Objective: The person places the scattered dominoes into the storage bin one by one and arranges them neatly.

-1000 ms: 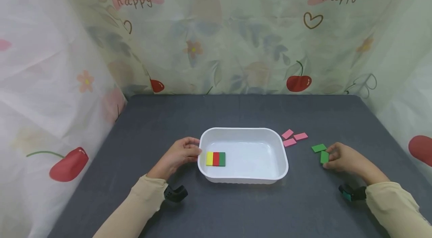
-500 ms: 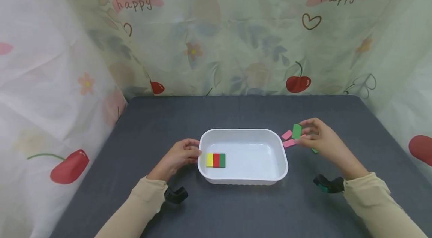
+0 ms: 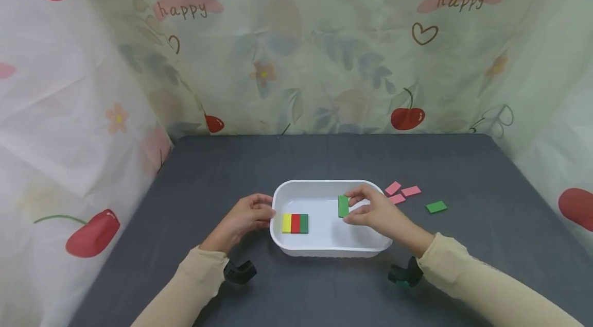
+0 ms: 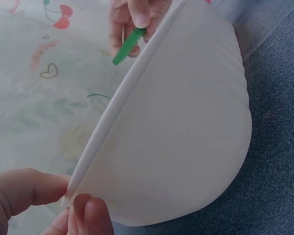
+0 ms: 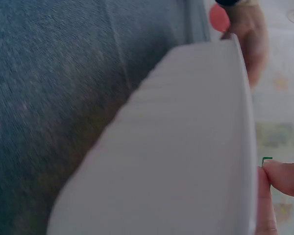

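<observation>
A white rectangular tray (image 3: 319, 253) stands on the dark table. My left hand (image 3: 245, 218) pinches its left rim between thumb and fingers, which the left wrist view shows closely. Inside the tray, at its left side, a yellow tile (image 3: 286, 223), a red tile (image 3: 295, 223) and a dark green tile (image 3: 303, 223) lie side by side. My right hand (image 3: 382, 216) is over the tray's right half and pinches a green tile (image 3: 343, 206) by its right edge. In the left wrist view that green tile (image 4: 129, 46) shows above the rim.
Right of the tray lie pink tiles (image 3: 411, 191), close to its rim. Another green tile (image 3: 436, 207) lies farther right on the table (image 3: 324, 157). A patterned curtain (image 3: 315, 59) hangs behind and along both sides.
My right hand has picked up one green tile from the right of the table and carried it left, over the tray. The left hand has stayed on the rim.
</observation>
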A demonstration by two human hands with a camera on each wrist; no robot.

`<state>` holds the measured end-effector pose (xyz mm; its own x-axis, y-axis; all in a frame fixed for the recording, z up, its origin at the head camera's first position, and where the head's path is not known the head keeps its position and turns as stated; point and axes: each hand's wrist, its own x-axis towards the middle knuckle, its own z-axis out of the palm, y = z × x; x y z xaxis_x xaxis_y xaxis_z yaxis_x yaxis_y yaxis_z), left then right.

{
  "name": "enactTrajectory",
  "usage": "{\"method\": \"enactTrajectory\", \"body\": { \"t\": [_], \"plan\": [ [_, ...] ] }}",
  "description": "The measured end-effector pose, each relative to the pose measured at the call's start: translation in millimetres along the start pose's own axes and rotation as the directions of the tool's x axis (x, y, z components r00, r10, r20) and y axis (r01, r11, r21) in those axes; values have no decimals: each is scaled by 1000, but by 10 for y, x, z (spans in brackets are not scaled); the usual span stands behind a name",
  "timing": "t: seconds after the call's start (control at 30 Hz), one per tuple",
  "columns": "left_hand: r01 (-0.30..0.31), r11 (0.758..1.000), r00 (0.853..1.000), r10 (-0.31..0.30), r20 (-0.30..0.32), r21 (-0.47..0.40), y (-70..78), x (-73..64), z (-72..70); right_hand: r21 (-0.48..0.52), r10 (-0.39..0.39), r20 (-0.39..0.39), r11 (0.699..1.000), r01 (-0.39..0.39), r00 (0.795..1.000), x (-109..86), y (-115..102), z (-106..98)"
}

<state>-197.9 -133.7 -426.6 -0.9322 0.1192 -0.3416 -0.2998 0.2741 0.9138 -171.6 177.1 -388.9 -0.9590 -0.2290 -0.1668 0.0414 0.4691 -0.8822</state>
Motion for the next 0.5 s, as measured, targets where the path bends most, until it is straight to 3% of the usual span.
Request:
{"method": "enactTrajectory", "body": {
  "t": [0.23, 0.5],
  "plan": [
    [-10, 1000, 1000, 10, 1, -1, -8, -7, -5, -79, 36, 34, 996, -33, 999, 70, 29, 264],
    [-22, 1000, 1000, 22, 14, 5, 3, -16, -5, -159, 92, 43, 984, -84, 995, 162, 66, 372]
  ]
}}
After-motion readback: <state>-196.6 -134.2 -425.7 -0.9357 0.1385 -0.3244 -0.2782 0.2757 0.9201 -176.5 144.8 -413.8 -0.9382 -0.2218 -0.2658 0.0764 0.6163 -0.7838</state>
